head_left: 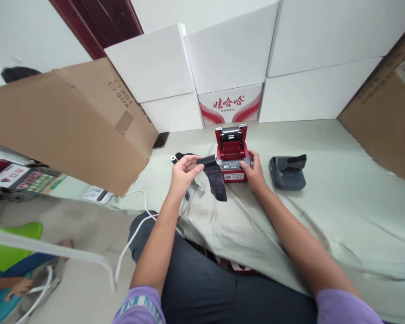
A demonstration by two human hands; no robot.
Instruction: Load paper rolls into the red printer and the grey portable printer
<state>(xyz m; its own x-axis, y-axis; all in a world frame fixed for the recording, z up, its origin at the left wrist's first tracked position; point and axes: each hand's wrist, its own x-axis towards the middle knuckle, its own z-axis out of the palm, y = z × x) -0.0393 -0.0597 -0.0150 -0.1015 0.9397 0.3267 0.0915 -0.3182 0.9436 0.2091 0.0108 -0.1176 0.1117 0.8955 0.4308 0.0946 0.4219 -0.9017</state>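
A small red printer [231, 153] with its lid raised stands on the pale green cloth [324, 211] in front of me. My right hand [254, 171] rests against its right front corner, fingers curled on the casing. My left hand [183, 173] pinches a black ribbon strip [215, 176] that hangs down beside the printer's left side. A black roll end with a white core [174, 158] lies just behind my left hand.
A dark grey printer [287, 172] sits to the right. White boxes [229, 58] are stacked behind, one with red lettering [229, 104]. A large brown carton [64, 121] juts in at left, and another [388, 112] at right. A phone [161, 140] lies near the wall. Another person's hand [18, 288] shows at bottom left.
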